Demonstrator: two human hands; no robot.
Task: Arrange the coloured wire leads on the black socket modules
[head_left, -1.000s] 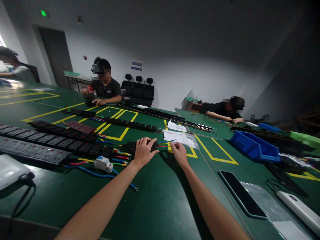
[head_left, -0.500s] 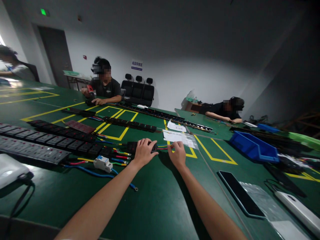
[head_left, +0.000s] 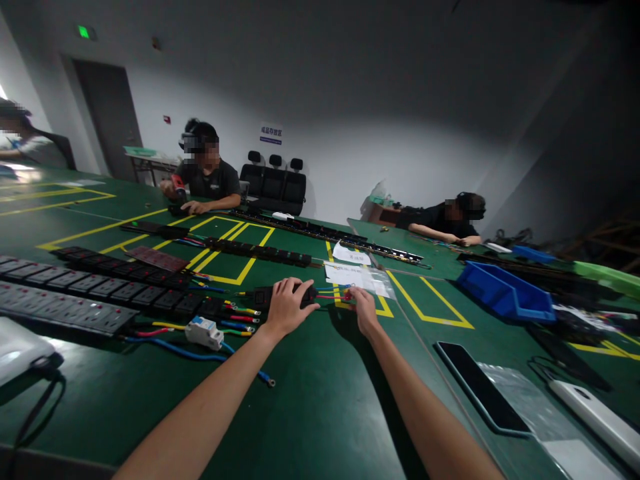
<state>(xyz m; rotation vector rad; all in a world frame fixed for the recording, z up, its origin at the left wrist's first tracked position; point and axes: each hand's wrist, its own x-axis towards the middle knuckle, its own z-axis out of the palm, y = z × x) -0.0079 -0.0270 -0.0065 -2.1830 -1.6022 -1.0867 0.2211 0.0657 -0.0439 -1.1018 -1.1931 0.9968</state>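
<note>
My left hand (head_left: 289, 308) rests over a black socket module (head_left: 261, 295) on the green table, its fingers curled round the top and far side. Coloured wires (head_left: 327, 294), red and blue among them, run out of the module's right end. At their far ends my right hand (head_left: 364, 311) pinches the tip of the red wire between thumb and finger. The blue wire's end lies just beyond those fingertips. Left of the module, several wires with ring terminals (head_left: 250, 320) stick out from black socket strips (head_left: 135, 288). My left hand hides much of the module.
A white circuit breaker (head_left: 205, 332) with a blue cable lies left of my left forearm. Paper labels (head_left: 353, 273) lie beyond my hands. To the right are a blue bin (head_left: 505, 293), a phone (head_left: 480, 387) and a white power bank (head_left: 595, 417). Co-workers sit across the table.
My right hand has shifted slightly right along the wires, and more of their length shows between my hands. My left hand stays on the module.
</note>
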